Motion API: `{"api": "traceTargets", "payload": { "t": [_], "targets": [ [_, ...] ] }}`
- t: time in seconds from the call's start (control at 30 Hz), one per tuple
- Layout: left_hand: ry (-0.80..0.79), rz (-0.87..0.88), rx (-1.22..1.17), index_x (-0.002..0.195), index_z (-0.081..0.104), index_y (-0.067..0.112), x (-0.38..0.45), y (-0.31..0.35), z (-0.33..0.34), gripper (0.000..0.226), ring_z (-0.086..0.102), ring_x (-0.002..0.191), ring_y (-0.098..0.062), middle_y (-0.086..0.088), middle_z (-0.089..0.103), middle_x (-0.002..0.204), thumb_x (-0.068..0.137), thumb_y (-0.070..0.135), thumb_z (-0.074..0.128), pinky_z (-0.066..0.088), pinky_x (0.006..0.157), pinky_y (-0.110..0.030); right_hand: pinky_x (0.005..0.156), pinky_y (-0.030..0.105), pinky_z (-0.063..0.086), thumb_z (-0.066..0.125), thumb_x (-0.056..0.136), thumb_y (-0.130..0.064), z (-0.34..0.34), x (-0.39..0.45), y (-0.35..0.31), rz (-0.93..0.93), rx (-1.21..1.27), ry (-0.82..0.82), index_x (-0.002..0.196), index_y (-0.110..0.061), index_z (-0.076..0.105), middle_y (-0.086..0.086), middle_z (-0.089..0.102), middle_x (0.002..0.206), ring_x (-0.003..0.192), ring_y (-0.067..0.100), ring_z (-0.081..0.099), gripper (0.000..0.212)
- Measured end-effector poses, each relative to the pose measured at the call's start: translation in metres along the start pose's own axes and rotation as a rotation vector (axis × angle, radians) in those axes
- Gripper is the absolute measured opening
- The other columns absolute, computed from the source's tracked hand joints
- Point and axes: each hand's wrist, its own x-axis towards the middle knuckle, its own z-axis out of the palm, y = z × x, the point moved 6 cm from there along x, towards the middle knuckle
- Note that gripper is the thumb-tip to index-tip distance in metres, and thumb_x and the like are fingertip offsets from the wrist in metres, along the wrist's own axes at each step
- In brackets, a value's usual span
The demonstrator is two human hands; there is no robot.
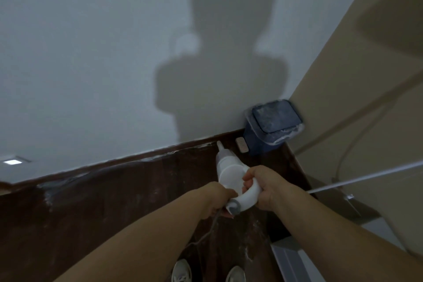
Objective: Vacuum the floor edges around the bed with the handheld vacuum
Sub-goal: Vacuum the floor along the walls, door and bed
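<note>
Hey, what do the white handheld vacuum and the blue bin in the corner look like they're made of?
White handheld vacuum: looks like smooth moulded plastic with a matte to soft-sheen finish, judging by its even colour and rounded, seamless handle loop.
Blue lidded bin: probably hard plastic, slightly glossy on the lid; a thin, clear, crinkly film, seemingly a bag liner, shows around its rim.
</note>
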Motion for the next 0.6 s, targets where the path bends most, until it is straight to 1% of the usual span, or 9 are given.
{"api": "traceTargets", "payload": {
  "t": [0.07,0.13,0.17,0.23,0.27,0.33,0.37,0.5,0.6],
  "targets": [
    [0.020,0.018,0.012,0.132,0.041,0.002,0.006,0.002,-0.003,0.047,0.062,0.071,-0.015,-0.010,0.060,0.098,0.095,0.026,0.056,0.054,0.060,-0.022,0.055,0.034,0.046,0.056,0.079,0.002,0.001,0.006,0.000,-0.001,0.015,0.002,0.128,-0.009,0.049,0.013,0.053,0.088,0.066,0.019,0.051,0.051],
    [0.064,0.045,0.048,0.130,0.044,0.002,0.012,0.005,-0.007,0.046,0.060,0.070,-0.014,-0.007,0.059,0.091,0.094,0.028,0.056,0.052,0.056,-0.021,0.054,0.033,0.045,0.054,0.080,0.003,0.004,0.011,-0.002,-0.003,0.035,0.000,0.127,-0.008,0.050,0.011,0.052,0.086,0.064,0.017,0.050,0.049],
    [0.080,0.055,0.053,0.129,0.046,0.002,0.015,0.007,-0.010,0.046,0.059,0.070,-0.014,-0.006,0.058,0.087,0.094,0.029,0.057,0.053,0.057,-0.022,0.054,0.033,0.045,0.054,0.080,0.003,0.005,0.014,-0.003,0.001,0.042,-0.004,0.127,-0.008,0.051,0.011,0.052,0.085,0.064,0.017,0.049,0.049],
    [0.100,0.058,0.051,0.128,0.047,0.002,0.019,0.009,-0.015,0.046,0.060,0.073,-0.015,-0.006,0.058,0.086,0.094,0.030,0.057,0.056,0.066,-0.025,0.053,0.033,0.045,0.054,0.080,0.003,0.008,0.020,-0.007,0.007,0.053,-0.014,0.127,-0.009,0.051,0.011,0.052,0.084,0.063,0.017,0.049,0.049],
    [0.104,0.058,0.059,0.127,0.047,0.002,0.020,0.010,-0.017,0.045,0.060,0.072,-0.014,-0.005,0.058,0.085,0.094,0.030,0.057,0.056,0.065,-0.023,0.052,0.033,0.045,0.054,0.080,0.002,0.009,0.024,-0.008,0.008,0.057,-0.015,0.126,-0.010,0.051,0.011,0.052,0.084,0.062,0.017,0.050,0.048],
    [0.111,0.060,0.077,0.128,0.047,0.001,0.022,0.012,-0.021,0.045,0.058,0.067,-0.012,-0.005,0.057,0.083,0.095,0.031,0.055,0.051,0.052,-0.019,0.051,0.032,0.045,0.055,0.079,0.002,0.012,0.031,-0.008,0.022,0.064,-0.014,0.126,-0.010,0.051,0.011,0.052,0.085,0.062,0.016,0.050,0.049],
    [0.120,0.061,0.087,0.127,0.047,0.000,0.022,0.011,-0.023,0.045,0.057,0.066,-0.012,-0.005,0.057,0.083,0.095,0.031,0.055,0.049,0.051,-0.018,0.051,0.032,0.044,0.055,0.078,0.002,0.013,0.034,-0.007,0.027,0.067,-0.016,0.127,-0.010,0.051,0.011,0.052,0.086,0.061,0.015,0.049,0.050],
    [0.137,0.047,0.111,0.124,0.050,-0.001,0.032,0.006,-0.032,0.047,0.059,0.069,-0.015,-0.010,0.062,0.092,0.093,0.034,0.057,0.053,0.071,-0.027,0.050,0.029,0.043,0.054,0.077,0.003,0.021,0.044,-0.004,0.034,0.068,-0.041,0.128,-0.011,0.049,0.012,0.053,0.088,0.060,0.014,0.049,0.054],
    [0.138,0.040,0.117,0.122,0.052,0.000,0.034,0.005,-0.037,0.046,0.060,0.067,-0.015,-0.007,0.061,0.084,0.093,0.036,0.058,0.052,0.065,-0.025,0.051,0.030,0.044,0.054,0.078,0.002,0.026,0.045,-0.004,0.021,0.060,-0.036,0.126,-0.011,0.050,0.011,0.053,0.087,0.060,0.014,0.049,0.050]
  ]
}}
